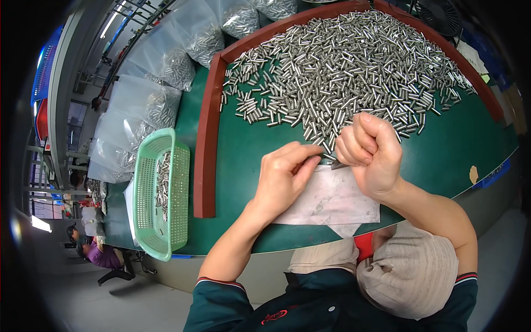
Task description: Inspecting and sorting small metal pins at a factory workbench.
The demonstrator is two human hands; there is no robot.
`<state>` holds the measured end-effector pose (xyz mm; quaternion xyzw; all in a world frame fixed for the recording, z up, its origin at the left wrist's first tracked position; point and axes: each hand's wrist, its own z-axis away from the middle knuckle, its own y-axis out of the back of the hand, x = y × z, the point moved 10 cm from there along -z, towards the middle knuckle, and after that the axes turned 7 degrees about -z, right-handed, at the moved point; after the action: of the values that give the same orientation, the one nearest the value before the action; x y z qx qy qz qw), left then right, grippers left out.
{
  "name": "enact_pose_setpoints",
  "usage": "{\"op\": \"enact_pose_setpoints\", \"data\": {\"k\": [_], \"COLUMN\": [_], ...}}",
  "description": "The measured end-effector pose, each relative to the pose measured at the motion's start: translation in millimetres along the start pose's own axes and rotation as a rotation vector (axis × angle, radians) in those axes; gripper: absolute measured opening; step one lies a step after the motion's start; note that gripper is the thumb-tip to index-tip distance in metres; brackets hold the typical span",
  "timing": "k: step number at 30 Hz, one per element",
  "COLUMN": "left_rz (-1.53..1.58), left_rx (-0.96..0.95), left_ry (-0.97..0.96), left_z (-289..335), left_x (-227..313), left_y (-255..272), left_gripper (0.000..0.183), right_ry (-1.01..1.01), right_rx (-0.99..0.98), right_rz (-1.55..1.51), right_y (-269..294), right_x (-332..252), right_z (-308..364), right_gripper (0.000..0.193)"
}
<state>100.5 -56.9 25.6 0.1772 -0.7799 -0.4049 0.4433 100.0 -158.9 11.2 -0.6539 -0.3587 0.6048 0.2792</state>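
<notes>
A large heap of short shiny metal pins (354, 61) spreads over the green table in front of me. My left hand (285, 174) has thumb and forefinger pinched together at the heap's near tip, on what looks like a metal pin (326, 156). Just right of it, my right hand (371, 152) is closed in a fist. A small dark tip (338, 165) sticks out from its lower side toward the left fingertips; the rest of that item is hidden in the fist. Beneath both hands lies a stained pale cloth (332, 199).
A red-brown wooden rail (206, 144) borders the heap. Left of it stands a light green plastic basket (180, 199) with some pins inside. Clear bags (177, 66) of pins line the table's far left side. A fan (440, 15) is at the back right. Another person (102, 255) is far left.
</notes>
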Motion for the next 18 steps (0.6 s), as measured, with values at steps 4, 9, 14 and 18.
{"op": "enact_pose_setpoints", "data": {"k": [4,9,14,18], "left_rz": [-0.051,0.080,1.321,1.399], "left_rx": [-0.023,-0.128,-0.251,-0.271], "left_ry": [-0.088,0.141,0.626,0.615], "left_z": [-1.1,0.7,15.1,18.6], "left_x": [7.4,-10.0,-42.5,-44.6], "left_y": [-13.6,-13.3,-35.4,-38.0], "left_gripper": [0.010,0.006,0.007,0.004], "right_ry": [0.011,0.003,-0.033,-0.042], "right_rx": [0.017,0.010,0.029,0.019], "right_rz": [0.004,-0.001,-0.024,-0.036], "right_y": [1.8,1.5,5.7,4.1], "right_x": [-2.6,-1.8,2.0,3.1], "right_z": [0.4,0.8,2.1,1.8], "right_gripper": [0.039,0.039,0.038,0.037]}}
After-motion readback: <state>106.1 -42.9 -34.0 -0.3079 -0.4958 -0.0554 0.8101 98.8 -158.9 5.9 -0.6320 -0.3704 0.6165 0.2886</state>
